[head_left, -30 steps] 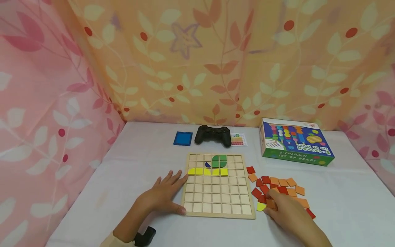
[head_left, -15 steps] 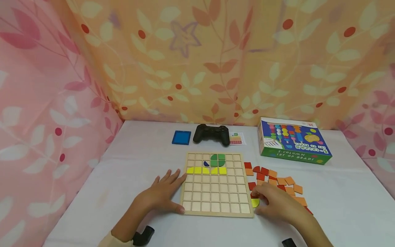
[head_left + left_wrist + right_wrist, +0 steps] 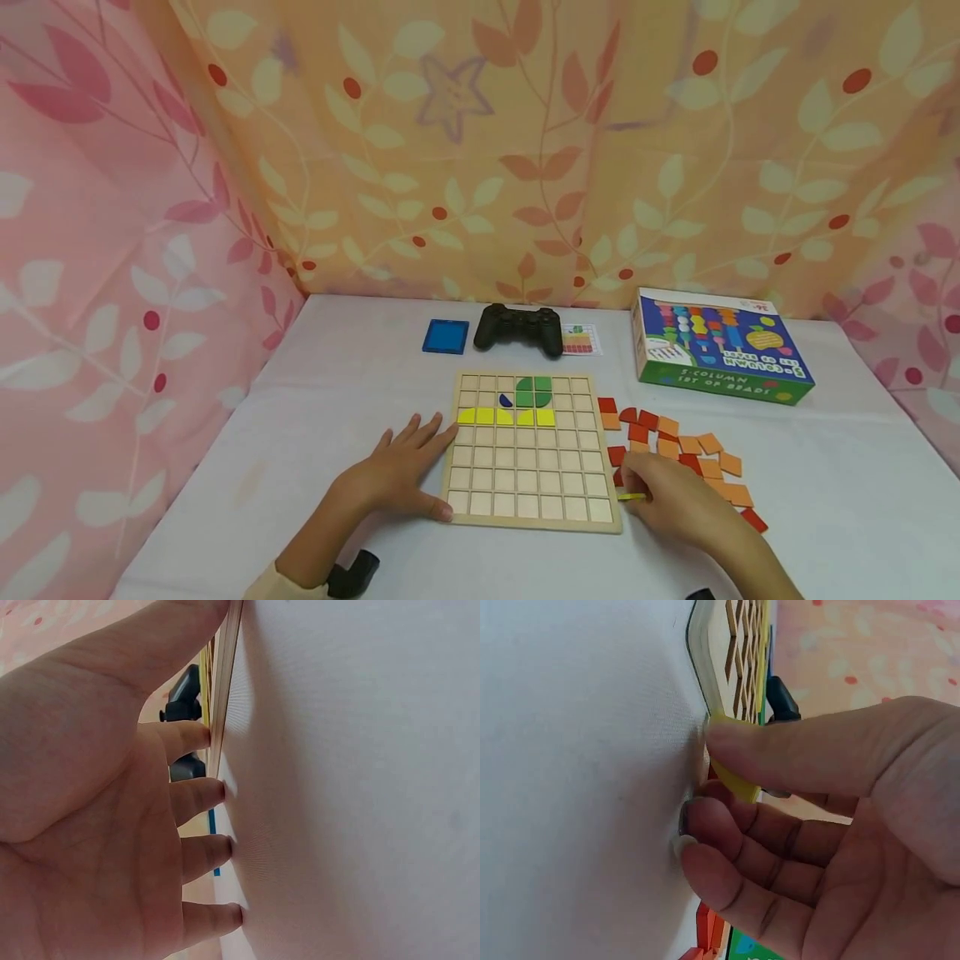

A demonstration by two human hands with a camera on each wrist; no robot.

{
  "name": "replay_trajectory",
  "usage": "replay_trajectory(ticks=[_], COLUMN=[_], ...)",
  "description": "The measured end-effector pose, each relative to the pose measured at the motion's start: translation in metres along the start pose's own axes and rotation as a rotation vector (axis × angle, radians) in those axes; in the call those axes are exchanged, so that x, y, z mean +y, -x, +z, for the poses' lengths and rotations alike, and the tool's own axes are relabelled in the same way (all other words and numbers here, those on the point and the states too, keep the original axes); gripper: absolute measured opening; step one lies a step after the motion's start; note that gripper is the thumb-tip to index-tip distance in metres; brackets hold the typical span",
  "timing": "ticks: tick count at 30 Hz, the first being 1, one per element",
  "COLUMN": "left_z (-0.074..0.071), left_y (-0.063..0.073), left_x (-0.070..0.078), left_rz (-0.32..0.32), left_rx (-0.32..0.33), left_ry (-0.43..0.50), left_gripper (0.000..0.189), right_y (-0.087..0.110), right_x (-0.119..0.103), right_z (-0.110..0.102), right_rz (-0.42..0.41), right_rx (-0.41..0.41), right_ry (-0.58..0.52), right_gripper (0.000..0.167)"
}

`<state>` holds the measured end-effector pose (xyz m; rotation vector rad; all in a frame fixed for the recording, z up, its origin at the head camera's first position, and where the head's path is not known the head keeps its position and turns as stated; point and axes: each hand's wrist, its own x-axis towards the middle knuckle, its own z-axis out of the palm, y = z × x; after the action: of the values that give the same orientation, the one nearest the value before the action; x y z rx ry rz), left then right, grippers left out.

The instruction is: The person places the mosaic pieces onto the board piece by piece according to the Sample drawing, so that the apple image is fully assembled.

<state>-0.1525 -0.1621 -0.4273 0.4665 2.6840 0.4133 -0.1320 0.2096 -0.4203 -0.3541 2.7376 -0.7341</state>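
My right hand [image 3: 671, 496] pinches a yellow tile with a curved edge [image 3: 739, 776] between thumb and fingers. In the head view the tile shows edge-on beside the lower right side of the wooden grid board [image 3: 540, 482]. Fingers spread, my left hand [image 3: 392, 477] lies at the board's left side, thumb near the lower corner and index fingertip on the edge. In the board's upper cells sit a row of yellow tiles [image 3: 486, 416], a green leaf shape [image 3: 534, 392] and a small dark blue piece [image 3: 506, 401]. Red and orange tiles [image 3: 709, 467] lie scattered around the right hand.
Behind the board stand a blue square tray [image 3: 446, 337], a black game controller [image 3: 517, 329] and a pattern card [image 3: 582, 339] partly behind it. A bead-set box [image 3: 720, 346] is at the back right. Patterned curtains [image 3: 480, 167] enclose the white table [image 3: 300, 375].
My right hand has moved left toward the board, shifting several red and orange tiles. The yellow tile, flat on the table before, is now tipped up in its fingers. The left hand stays put.
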Motion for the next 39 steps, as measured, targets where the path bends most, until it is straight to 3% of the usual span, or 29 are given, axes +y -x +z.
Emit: replay_trajectory(ticks=[7,10,15,22,28,39], left_z=[0.0,0.001,0.001,-0.001,-0.002,-0.001], left_y=[0.001,0.001,0.001,0.002,0.004,0.003], left_x=[0.0,-0.001,-0.001,-0.001,-0.001,-0.002], left_rz=[0.003,0.005,0.011,0.022,0.047,0.039], left_rx=[0.001,0.006,0.004,0.002,0.006,-0.002], left_ry=[-0.004,-0.007,0.003,0.004,-0.003,0.003], left_gripper=[0.116,0.116,0.116,0.115,0.114,0.115], right_y=[-0.002,-0.004,-0.011,-0.027,-0.044,-0.086], right_x=[-0.001,-0.004,-0.011,-0.015,-0.016,-0.024], right_z=[-0.002,-0.002,-0.002,-0.006,-0.009,-0.004], right_rz=[-0.204,-0.237,-0.2,-0.241,-0.208,-0.104], right_rx=[0.108,0.117,0.142,0.224,0.28,0.215], right_ry=[-0.033,-0.061,-0.1,-0.112,-0.122,-0.116], right_gripper=[0.023,0.018,0.012,0.03,0.018,0.009])
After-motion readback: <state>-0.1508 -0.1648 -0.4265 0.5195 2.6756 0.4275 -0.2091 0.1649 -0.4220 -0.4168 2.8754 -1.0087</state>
